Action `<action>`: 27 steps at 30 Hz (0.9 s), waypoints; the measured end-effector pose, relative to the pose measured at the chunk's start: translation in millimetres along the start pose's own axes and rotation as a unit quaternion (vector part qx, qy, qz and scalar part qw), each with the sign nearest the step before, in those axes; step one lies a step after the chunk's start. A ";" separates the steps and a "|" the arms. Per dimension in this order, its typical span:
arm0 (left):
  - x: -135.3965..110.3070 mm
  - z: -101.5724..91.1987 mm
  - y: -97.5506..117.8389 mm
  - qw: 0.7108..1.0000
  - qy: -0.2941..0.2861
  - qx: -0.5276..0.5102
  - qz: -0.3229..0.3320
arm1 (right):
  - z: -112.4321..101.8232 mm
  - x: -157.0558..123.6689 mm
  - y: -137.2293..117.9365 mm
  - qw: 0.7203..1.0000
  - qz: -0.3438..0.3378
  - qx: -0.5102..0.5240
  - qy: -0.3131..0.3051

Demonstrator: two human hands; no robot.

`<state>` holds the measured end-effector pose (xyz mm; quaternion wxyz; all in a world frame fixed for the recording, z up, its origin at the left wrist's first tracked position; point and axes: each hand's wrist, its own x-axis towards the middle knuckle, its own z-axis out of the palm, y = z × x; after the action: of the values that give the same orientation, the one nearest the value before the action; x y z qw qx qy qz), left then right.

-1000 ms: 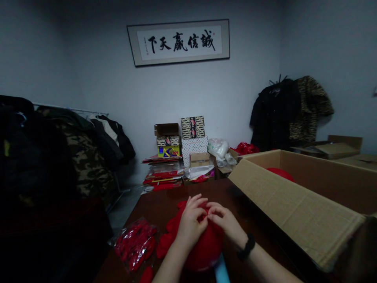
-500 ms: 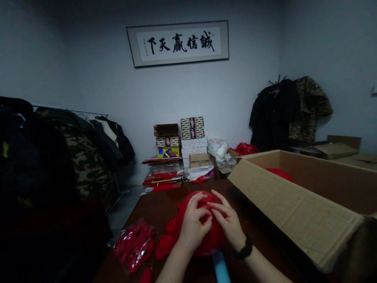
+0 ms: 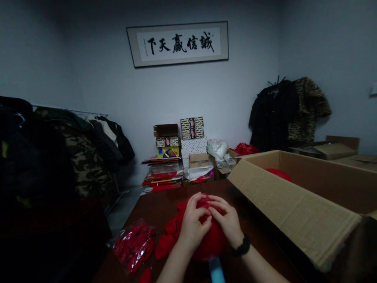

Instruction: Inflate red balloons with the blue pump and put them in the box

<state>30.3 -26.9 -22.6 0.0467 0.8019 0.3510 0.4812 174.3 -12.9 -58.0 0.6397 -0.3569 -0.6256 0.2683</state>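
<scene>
A smooth red round object (image 3: 210,243), perhaps a ball or lantern body, rests on the dark table in front of me. My left hand (image 3: 196,220) curves over its upper left side, thumb and index finger pinched together at the top. From the right, my right hand (image 3: 225,216) leans on the same object, with thumb and fingertips meeting the left ones. What the fingertips pinch is partly hidden and blurred. Crumpled red cloth (image 3: 167,241) lies against the object's left side. Below it a light blue strip or handle (image 3: 216,271) sticks out towards me.
Left on the table (image 3: 156,200) lies a clear bag of red pieces (image 3: 134,245). A large open cardboard box (image 3: 294,208) takes up the right side, with a red round object (image 3: 279,174) inside. Stacked boxes (image 3: 193,151) stand by the back wall. Clothes hang on both sides.
My right hand's fingers have come down and closed in towards the left fingertips. The blue strip's lower end has shifted slightly left. My left hand has hardly moved.
</scene>
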 end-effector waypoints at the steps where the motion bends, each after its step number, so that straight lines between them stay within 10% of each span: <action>1: 0.5 -1.2 -0.5 1.000 -0.004 -0.003 -0.003 | -1.3 0.0 0.5 1.000 0.006 0.002 -0.006; 8: 4.6 -12.1 -8.0 0.998 -0.028 -0.042 -0.033 | -10.4 -5.5 -7.6 0.993 -0.032 -0.041 -0.105; 27: -1.9 -25.8 6.3 0.984 -0.041 0.164 0.048 | -7.0 -6.3 -15.1 0.917 -0.224 -0.323 -0.076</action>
<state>12.2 -39.5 -7.7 -0.0946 0.8339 0.3840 0.3850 179.2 -27.8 -49.6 0.4840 -0.3732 -0.7882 -0.0720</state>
